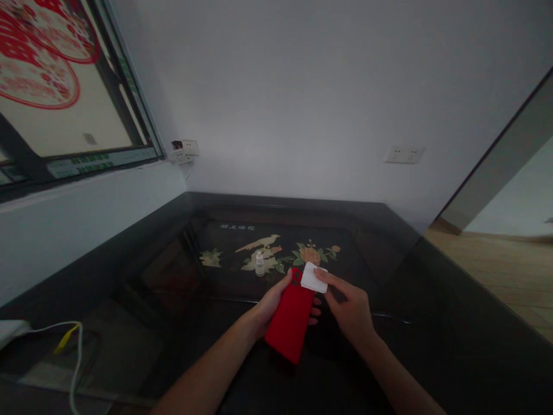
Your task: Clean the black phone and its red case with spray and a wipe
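A red phone (290, 325), its back and camera corner facing me, is held tilted above the dark table. My left hand (276, 300) is closed around it, thumb along the left edge and fingertips showing past the right edge. Between the thumb and fingers of my right hand (349, 302) is a white square pad (313, 278), which overlaps the phone's top right corner beside the camera. Whether the pad presses on the phone I cannot tell. Beyond my left hand a small clear bottle with a white cap (260, 265) stands upright on the table.
The glossy black table (173, 271) has a bird and flower picture (309, 252) on its top and meets the wall behind. At the left lie a white cable (76, 357) with a yellow tag (64, 340) and a white object (12, 329). Sockets (405, 154) are on the wall.
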Action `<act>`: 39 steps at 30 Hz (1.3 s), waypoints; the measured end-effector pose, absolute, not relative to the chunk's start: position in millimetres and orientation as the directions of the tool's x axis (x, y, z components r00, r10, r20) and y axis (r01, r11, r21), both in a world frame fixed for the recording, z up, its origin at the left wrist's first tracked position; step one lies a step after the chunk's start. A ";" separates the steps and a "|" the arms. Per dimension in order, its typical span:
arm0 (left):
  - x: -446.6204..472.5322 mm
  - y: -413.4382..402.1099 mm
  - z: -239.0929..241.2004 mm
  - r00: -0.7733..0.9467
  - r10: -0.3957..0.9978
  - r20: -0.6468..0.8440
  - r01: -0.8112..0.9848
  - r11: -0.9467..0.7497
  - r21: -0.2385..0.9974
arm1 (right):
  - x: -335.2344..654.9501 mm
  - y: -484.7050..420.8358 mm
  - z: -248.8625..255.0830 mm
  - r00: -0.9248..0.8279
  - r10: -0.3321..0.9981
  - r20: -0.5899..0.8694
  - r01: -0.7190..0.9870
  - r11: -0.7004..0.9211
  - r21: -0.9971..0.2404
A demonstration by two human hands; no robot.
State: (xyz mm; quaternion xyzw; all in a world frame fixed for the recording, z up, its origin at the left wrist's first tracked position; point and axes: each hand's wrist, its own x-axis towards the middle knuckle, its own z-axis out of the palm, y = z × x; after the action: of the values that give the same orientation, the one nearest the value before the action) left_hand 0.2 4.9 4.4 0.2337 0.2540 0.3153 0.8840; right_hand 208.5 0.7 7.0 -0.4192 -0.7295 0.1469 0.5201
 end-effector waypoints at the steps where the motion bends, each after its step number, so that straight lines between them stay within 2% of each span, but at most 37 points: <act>1: 1.3 5.2 3.0 0.663 0.680 -0.313 -0.441 0.693 0.571 | 205.6 -0.3 7.3 -0.167 0.725 0.668 0.470 0.654 -0.592; 4: 2.8 7.8 0.3 0.585 0.726 -0.360 -0.494 0.672 0.552 | 195.9 -3.6 8.6 -0.359 0.628 0.690 0.449 0.765 -0.463; 7: 2.1 11.9 1.4 0.485 0.796 -0.363 -0.586 0.604 0.541 | 186.8 -10.2 12.0 -0.517 0.559 0.649 0.371 0.829 -0.418; 9: 0.7 14.2 4.3 0.424 0.839 -0.341 -0.637 0.544 0.547 | 181.9 -16.7 16.6 -0.582 0.525 0.622 0.289 0.848 -0.445; 11: -1.3 15.6 8.0 0.385 0.860 -0.336 -0.662 0.511 0.548 | 178.4 -24.3 22.2 -0.631 0.520 0.575 0.179 0.819 -0.545; 13: -3.5 16.1 11.2 0.370 0.864 -0.341 -0.671 0.502 0.546 | 177.1 -31.3 26.1 -0.676 0.569 0.469 0.104 0.703 -0.703; 16: -5.6 16.4 12.4 0.372 0.867 -0.331 -0.673 0.498 0.548 | 178.0 -36.4 24.4 -0.673 0.711 0.206 0.146 0.400 -0.905; 18: -5.8 16.4 11.0 0.389 0.863 -0.322 -0.664 0.505 0.552 | 179.3 -33.8 20.3 -0.602 0.795 0.069 0.145 0.194 -0.970; 20: -5.0 15.5 9.5 0.400 0.858 -0.323 -0.644 0.514 0.566 | 181.0 -26.3 17.9 -0.476 0.879 0.015 0.061 0.050 -0.997; 21: -4.3 14.5 9.1 0.408 0.852 -0.328 -0.628 0.523 0.577 | 182.5 -21.2 18.1 -0.387 0.922 0.026 0.011 0.032 -0.999; 23: -2.5 11.3 9.9 0.430 0.835 -0.343 -0.580 0.546 0.604 | 187.0 -10.3 20.1 -0.152 0.983 0.100 -0.041 0.095 -0.995; 26: 1.1 5.1 13.7 0.446 0.832 -0.329 -0.541 0.544 0.641 | 197.3 2.9 22.5 0.184 0.960 0.211 0.005 0.213 -0.977; 28: 3.3 1.9 15.9 0.446 0.842 -0.305 -0.539 0.524 0.659 | 203.2 7.2 20.9 0.292 0.921 0.259 0.059 0.253 -0.966; 31: 5.7 -0.5 16.2 0.468 0.835 -0.290 -0.512 0.524 0.681 | 204.4 6.5 15.4 0.235 0.900 0.366 0.131 0.344 -0.930; 36: 6.4 0.5 12.5 0.447 0.858 -0.253 -0.555 0.488 0.673 | 188.4 -6.1 12.0 -0.097 0.888 0.449 0.249 0.458 -0.853; 39: 4.9 2.9 11.1 0.404 0.877 -0.259 -0.590 0.466 0.660 | 180.1 -12.8 14.0 -0.241 0.851 0.466 0.234 0.517 -0.823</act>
State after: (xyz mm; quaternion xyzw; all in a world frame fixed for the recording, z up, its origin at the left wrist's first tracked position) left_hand 4.9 2.9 11.1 0.2411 0.2984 0.4569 0.8025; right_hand 180.1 -12.8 14.0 -0.3758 -0.7215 0.3164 0.4879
